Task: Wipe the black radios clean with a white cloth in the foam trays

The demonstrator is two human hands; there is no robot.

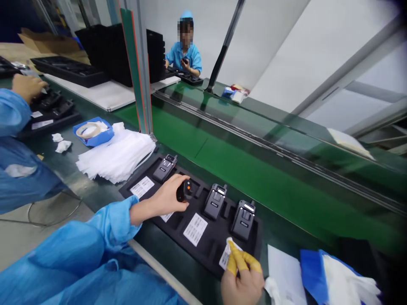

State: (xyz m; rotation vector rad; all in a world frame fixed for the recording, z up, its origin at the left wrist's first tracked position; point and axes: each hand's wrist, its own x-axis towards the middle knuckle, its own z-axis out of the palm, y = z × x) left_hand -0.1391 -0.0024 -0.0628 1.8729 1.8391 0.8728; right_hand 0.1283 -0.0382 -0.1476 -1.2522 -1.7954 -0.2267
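My left hand [168,192] is closed around a black handheld radio [184,191], lifted above the foam tray and turned so its end with an orange button shows. Three similar radios with stubby antennas lie face up in the black foam tray [203,250]: one at the left [164,167], one in the middle [215,201] and one at the right [243,220]. White printed labels [195,229] sit along the tray's near side. Yellow finger cots cover fingers of my right hand [243,273], which pinches a small white wipe [229,242] over the right-hand label.
A stack of white sheets [117,154] and a blue container with a tape roll [92,131] lie left of the tray. White paper [286,271] and a blue-and-white packet [333,277] lie right. A co-worker's hand [28,87] works at another tray; another person [186,53] sits beyond.
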